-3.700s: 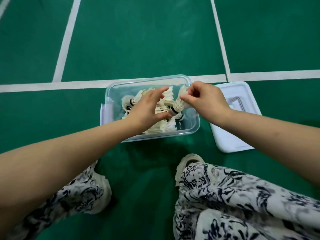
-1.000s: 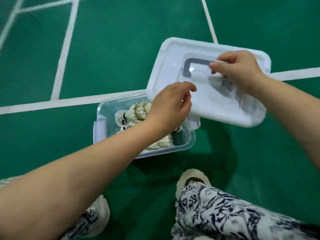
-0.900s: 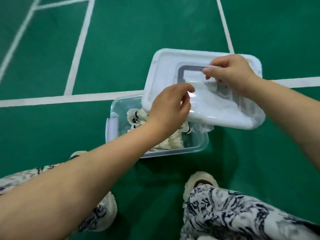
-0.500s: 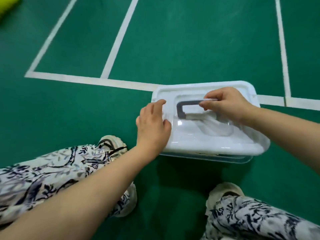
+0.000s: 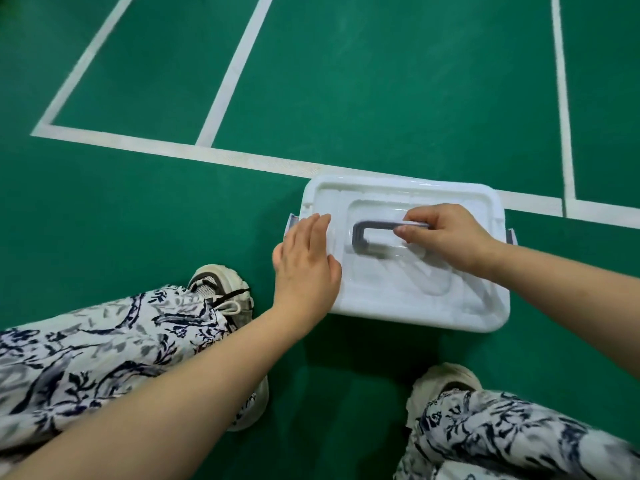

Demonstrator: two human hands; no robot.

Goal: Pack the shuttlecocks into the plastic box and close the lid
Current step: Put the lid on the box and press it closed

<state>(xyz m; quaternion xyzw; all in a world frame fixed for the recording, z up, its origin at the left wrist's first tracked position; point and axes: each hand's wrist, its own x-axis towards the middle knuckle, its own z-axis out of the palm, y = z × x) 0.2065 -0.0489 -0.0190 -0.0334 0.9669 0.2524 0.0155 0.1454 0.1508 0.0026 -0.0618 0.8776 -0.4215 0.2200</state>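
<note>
Pinched between thumb and curled fingers of the right hand is the grey handle, raised a little from its recess in the white lid. Fingers of the left hand lie straight and together, palm down on the lid's left end, holding nothing.

Nearest the camera are two legs in white trousers with a dark leafy print, one at each lower corner. Just past them stand the cream left shoe and right shoe, well apart, on a green court floor. Both bare forearms reach forward over the knees.

Between and beyond the shoes the lid lies flat over the box, which is hidden but for a clip sticking out at each end; the shuttlecocks cannot be seen under it. A dark shadow falls on the floor at the lid's near edge.

The lid's far edge sits just at a white line that crosses the floor. Further white lines run away from it across the smooth, faintly glossy green, marking out court boxes up to the top of the view
</note>
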